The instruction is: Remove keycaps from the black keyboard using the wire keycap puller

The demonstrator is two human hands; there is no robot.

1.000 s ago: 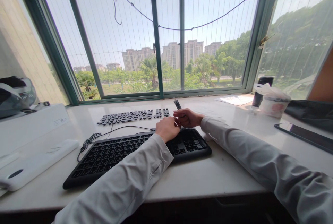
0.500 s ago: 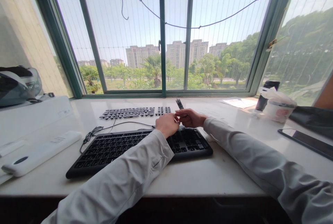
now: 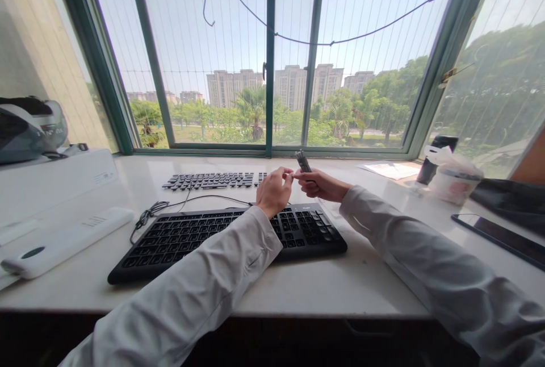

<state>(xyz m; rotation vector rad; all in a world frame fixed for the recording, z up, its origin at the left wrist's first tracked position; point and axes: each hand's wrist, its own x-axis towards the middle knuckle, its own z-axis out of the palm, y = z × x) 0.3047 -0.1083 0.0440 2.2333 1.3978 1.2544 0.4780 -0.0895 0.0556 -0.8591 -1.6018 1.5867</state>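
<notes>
A black corded keyboard (image 3: 179, 240) lies on the white sill-top, its left and middle showing open key wells; some raised keys show at its right end. Behind it, loose black keycaps (image 3: 208, 180) are laid out in rows. My right hand (image 3: 321, 185) is closed around a short dark tool with a notched upper end (image 3: 302, 161), held above the keyboard's back right edge. My left hand (image 3: 272, 192) meets it there, thumb and fingertips pinched close to the right fingertips. Whatever is between them is too small to see.
A looped cable (image 3: 149, 215) lies at the keyboard's back left. On the left are a white power strip-like device (image 3: 72, 239) and a white box (image 3: 63, 179) bearing a helmet-like object (image 3: 32, 128). A phone (image 3: 502, 236), a bagged tub (image 3: 453, 182) and papers (image 3: 392, 170) are on the right.
Both hands have risen off the keyboard, the right one shifting slightly right with the tool. More of the number pad area now shows beneath them.
</notes>
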